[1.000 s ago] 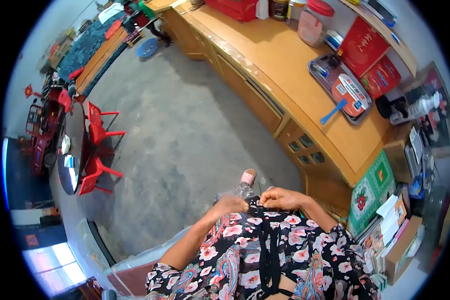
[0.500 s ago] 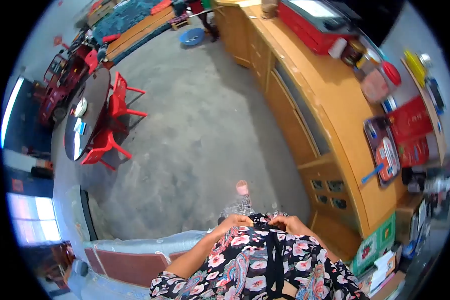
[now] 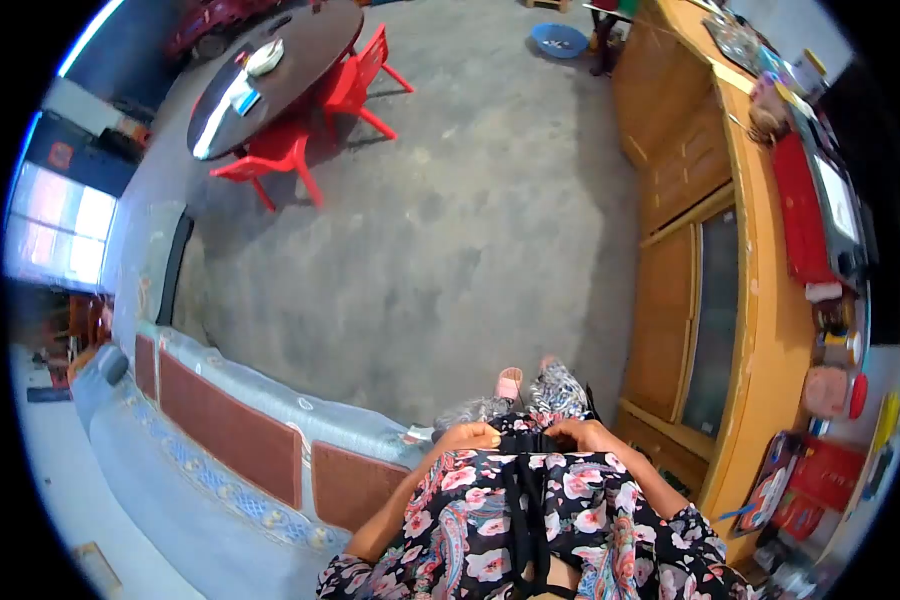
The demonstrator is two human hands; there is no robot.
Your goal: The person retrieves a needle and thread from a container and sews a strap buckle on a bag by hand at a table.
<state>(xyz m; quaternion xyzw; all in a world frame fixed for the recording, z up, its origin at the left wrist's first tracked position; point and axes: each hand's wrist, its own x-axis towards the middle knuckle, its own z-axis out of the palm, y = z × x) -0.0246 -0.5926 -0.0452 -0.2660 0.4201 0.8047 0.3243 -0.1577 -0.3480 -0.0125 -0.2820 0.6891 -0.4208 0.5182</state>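
At waist height, my left hand (image 3: 469, 437) has its fingers closed on the left end of a short black strap (image 3: 520, 442). My right hand (image 3: 582, 436) grips the other end, its fingertips bent in and partly hidden. The strap runs flat between the two hands, in front of a floral blouse (image 3: 480, 500) with long black ties (image 3: 522, 510) hanging down its middle. Below the hands show patterned trousers (image 3: 558, 392) and a pink sandal (image 3: 510, 382) on the floor.
A long sofa (image 3: 220, 415) with brown pads lies to the left. On the right runs a wooden cabinet (image 3: 665, 300), its top crowded with jars and a red box (image 3: 802, 210). Ahead stand a round dark table (image 3: 315, 60), red chairs (image 3: 355, 95) and a blue basin (image 3: 559, 41).
My view has swung to the left and downward, so the table and sofa show more fully. Both hands stay at the waist, and the black strap between them is now plainer to see.
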